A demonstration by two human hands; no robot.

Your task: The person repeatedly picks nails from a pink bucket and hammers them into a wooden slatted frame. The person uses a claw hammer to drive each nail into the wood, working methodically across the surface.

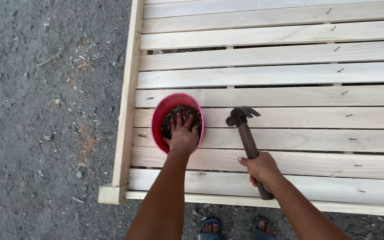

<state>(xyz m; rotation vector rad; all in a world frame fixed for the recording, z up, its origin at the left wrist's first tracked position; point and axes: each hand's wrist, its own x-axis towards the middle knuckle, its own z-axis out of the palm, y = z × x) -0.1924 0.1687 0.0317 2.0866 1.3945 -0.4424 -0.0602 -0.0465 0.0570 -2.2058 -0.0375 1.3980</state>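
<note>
A pink bowl [158,116] full of dark nails [187,112] rests on a slatted frame of pale wooden boards [290,95]. My left hand [183,134] reaches into the bowl, fingers spread down among the nails. My right hand [260,168] grips the brown wooden handle of a claw hammer [242,119], whose dark metal head is raised just above the boards to the right of the bowl. Whether any nail is pinched in my left fingers is hidden.
Several nails [341,70] stand partly driven in a line down the right side of the slats. Rough grey ground [45,111] with wood chips lies to the left of the frame. My feet in blue sandals [236,227] stand at the frame's near edge.
</note>
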